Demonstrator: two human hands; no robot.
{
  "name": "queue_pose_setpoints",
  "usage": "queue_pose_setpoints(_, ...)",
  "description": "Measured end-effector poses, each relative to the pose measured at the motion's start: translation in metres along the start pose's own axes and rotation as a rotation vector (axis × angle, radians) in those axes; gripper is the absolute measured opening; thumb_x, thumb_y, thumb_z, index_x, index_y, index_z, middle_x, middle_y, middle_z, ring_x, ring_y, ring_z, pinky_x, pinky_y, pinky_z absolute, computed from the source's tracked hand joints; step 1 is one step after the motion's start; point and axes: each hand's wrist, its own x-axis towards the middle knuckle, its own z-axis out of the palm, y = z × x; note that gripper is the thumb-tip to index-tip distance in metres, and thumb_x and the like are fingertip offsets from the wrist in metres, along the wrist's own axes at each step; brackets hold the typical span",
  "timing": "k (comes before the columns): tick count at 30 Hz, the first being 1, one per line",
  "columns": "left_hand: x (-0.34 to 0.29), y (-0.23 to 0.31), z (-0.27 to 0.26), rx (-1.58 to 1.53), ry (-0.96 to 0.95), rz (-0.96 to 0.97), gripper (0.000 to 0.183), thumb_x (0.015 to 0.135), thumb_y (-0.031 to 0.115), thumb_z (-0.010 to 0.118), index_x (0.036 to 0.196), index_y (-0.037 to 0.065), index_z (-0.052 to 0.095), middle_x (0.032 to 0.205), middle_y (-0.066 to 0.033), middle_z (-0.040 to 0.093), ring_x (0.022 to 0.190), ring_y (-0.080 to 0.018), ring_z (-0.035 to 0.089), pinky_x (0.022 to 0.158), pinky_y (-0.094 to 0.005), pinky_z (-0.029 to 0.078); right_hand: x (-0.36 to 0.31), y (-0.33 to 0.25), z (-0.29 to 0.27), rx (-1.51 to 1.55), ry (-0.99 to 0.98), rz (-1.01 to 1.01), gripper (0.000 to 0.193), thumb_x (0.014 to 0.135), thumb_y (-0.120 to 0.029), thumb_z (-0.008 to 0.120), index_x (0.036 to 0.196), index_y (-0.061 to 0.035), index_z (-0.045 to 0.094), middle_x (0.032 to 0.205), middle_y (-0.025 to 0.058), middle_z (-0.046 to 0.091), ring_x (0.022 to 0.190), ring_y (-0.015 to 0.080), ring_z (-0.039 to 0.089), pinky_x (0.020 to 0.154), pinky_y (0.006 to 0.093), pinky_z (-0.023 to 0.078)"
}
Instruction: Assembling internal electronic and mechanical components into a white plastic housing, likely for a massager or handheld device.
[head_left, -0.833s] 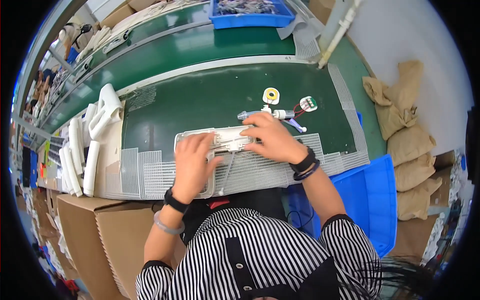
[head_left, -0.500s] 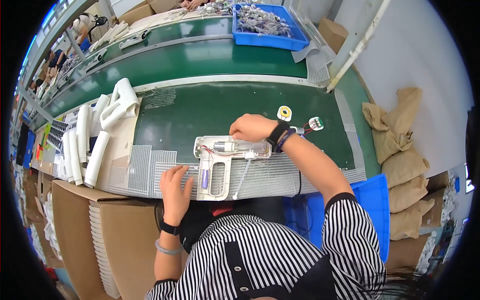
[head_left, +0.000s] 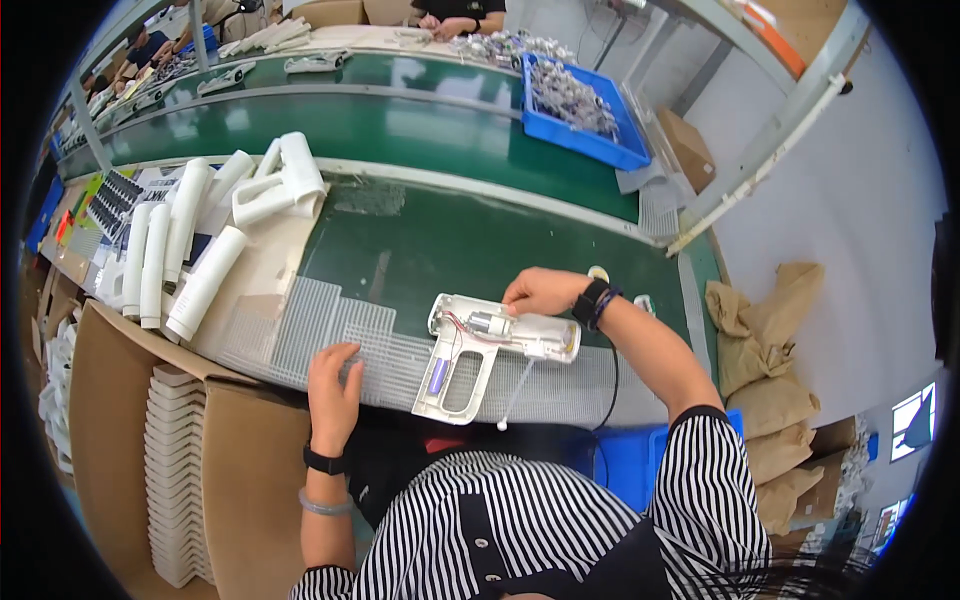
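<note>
A white gun-shaped plastic housing half lies inner side up near the front edge of the workbench. Inside it sit a small metal motor, red wires and a purple cylindrical battery in the handle. My right hand reaches over the housing's upper edge, its fingers pinched together beside the motor. What they grip, if anything, is hidden. A thin white stick slants down from the barrel's lower side. My left hand hovers left of the handle, fingers apart, holding nothing.
White tubular housings are piled at the left. Mesh matting covers the bench front. Beyond runs a green conveyor with a blue bin of parts. A cardboard box stands front left, sacks at right. A co-worker's hands show far off.
The head view has turned, so the bench appears tilted. My right hand stays at the housing by the motor, its forearm now partly covering the round yellow part. My left hand remains open beside the housing.
</note>
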Motion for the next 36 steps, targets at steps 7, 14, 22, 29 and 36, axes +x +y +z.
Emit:
queue_pose_setpoints(7,0.005,-0.026,-0.011,0.135,0.167,0.010,0.044,0.088,0.005,0.067,0.129,-0.005,0.057,0.121,-0.0214,0.062,0.117,-0.0405,0.053,0.105,-0.0490,0.038,0.028,-0.031,-0.077,0.244,0.138,0.085,0.027,0.099,-0.024,0.063,0.107,0.0004,0.072,0.077,0.0008,0.065,0.066,0.0078,0.055,0.059,0.0282,0.047)
queue_pose_setpoints(14,0.011,-0.047,-0.020,0.246,0.336,-0.097,0.045,0.084,0.003,0.062,0.128,-0.003,0.058,0.126,-0.0212,0.058,0.124,-0.0415,0.048,0.108,-0.0526,0.035,0.165,-0.019,-0.216,0.588,0.294,0.135,0.019,0.100,-0.018,0.061,0.093,-0.0010,0.068,0.060,-0.0050,0.050,0.048,0.0053,0.040,0.043,0.0247,0.033)
queue_pose_setpoints(22,0.011,-0.083,-0.029,0.939,0.136,0.277,0.027,0.102,0.028,0.056,0.094,0.007,0.069,0.112,-0.0113,0.071,0.099,-0.0296,0.068,0.089,-0.0499,0.050,0.329,0.094,-0.307,0.933,0.773,0.329,0.013,0.096,-0.011,0.063,0.089,-0.0004,0.063,0.067,0.0044,0.058,0.056,0.0184,0.058,0.052,0.0333,0.054)
queue_pose_setpoints(29,0.065,-0.140,0.027,0.595,0.134,0.097,0.019,0.096,0.017,0.057,0.101,0.005,0.070,0.114,-0.0128,0.069,0.102,-0.0325,0.065,0.090,-0.0490,0.048,0.399,0.199,-0.371,1.234,1.080,0.304,0.009,0.096,-0.007,0.058,0.096,0.0024,0.058,0.076,0.0108,0.060,0.066,0.0226,0.062,0.061,0.0354,0.058)
queue_pose_setpoints(36,0.087,-0.156,0.064,0.573,0.107,-0.040,0.019,0.095,0.016,0.057,0.103,0.004,0.070,0.114,-0.0132,0.069,0.103,-0.0331,0.065,0.091,-0.0493,0.048,0.482,0.231,-0.380,1.497,1.249,0.208,0.023,0.094,0.001,0.047,0.117,0.0028,0.044,0.099,0.0181,0.057,0.086,0.0306,0.067,0.083,0.0508,0.064)
